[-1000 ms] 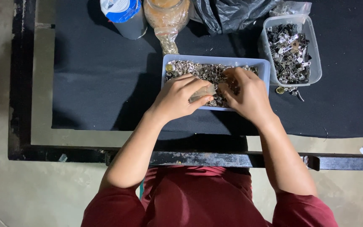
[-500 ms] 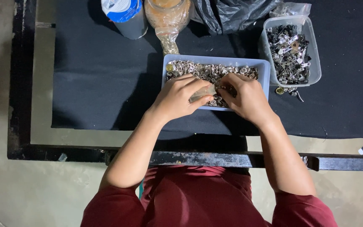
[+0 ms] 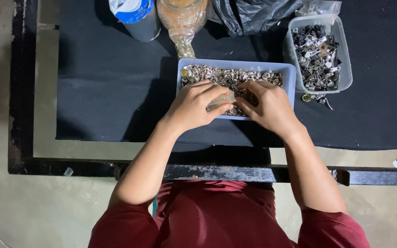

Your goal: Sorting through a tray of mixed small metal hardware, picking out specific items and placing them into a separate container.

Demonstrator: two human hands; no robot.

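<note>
Both hands are down in the pale blue tray point(image 3: 291, 73) at the centre of the frame, which is heaped with small round metal fasteners point(image 3: 228, 76). The left hand point(image 3: 191, 106) pinches a small clear plastic bag point(image 3: 222, 99) between thumb and fingers, closed on it. The right hand point(image 3: 268, 106) meets it from the right, fingers curled toward the bag's mouth; whether it has a fastener pinched there I cannot tell, the fingertips hide it. The 2 hands are close together, almost touching over the lower half of the tray.

To do this well, I judge the left hand needs to keep the bag's mouth open and low over the tray, so anything dropped falls back into the heap rather than onto the black mat point(image 3: 116, 92). Small pinches beat big scoops here; the pieces are tiny and slippery.

At the upper right sits a clear tub point(image 3: 344, 69) of mixed metal clips, with 2 or 3 loose pieces on the mat just below it. Along the top edge: a blue-and-white can point(image 3: 134, 14), a clear bag of pale pieces point(image 3: 182, 20) and a black plastic bag point(image 3: 253, 14).
</note>
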